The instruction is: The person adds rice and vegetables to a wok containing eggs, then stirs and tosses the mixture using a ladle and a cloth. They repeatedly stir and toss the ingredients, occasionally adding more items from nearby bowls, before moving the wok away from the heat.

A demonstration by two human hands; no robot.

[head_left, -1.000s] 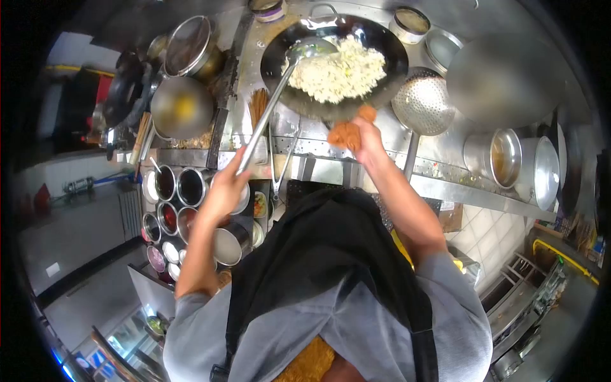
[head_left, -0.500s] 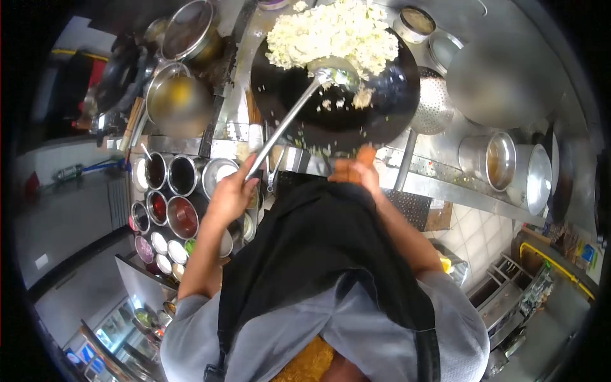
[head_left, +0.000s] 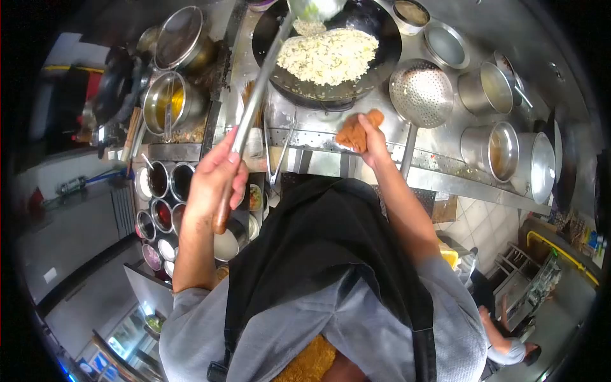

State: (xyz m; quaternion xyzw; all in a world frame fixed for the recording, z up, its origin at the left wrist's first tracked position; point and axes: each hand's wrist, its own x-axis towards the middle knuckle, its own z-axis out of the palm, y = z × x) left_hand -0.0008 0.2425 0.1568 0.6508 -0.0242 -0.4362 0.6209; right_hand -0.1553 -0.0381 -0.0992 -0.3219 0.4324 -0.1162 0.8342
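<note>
My left hand [head_left: 219,173] is closed around the wooden-ended handle of a long metal ladle [head_left: 259,95]. The ladle's bowl is over the far side of a black wok [head_left: 387,44], with bits of food in it. White, rice-like food [head_left: 331,57] with green flecks lies heaped in the wok, and a smaller patch sits beside the ladle bowl. In my right hand [head_left: 374,143] is a bunched orange-brown cloth [head_left: 358,130]. That hand is near the wok's loop handle [head_left: 344,105], apart from it, above the metal stove top.
A perforated skimmer [head_left: 421,94] lies right of the wok, near several metal pots [head_left: 485,92]. Tongs [head_left: 278,153] lie between my hands. Left are a pot with yellow liquid [head_left: 167,105] and several sauce tins [head_left: 162,215]. Another person [head_left: 503,337] is at the lower right.
The wok sits farther away and its food, spread over the far side before, is heaped nearer its middle. The ladle has risen. My cloth-holding right hand has moved up, off the wok's near edge.
</note>
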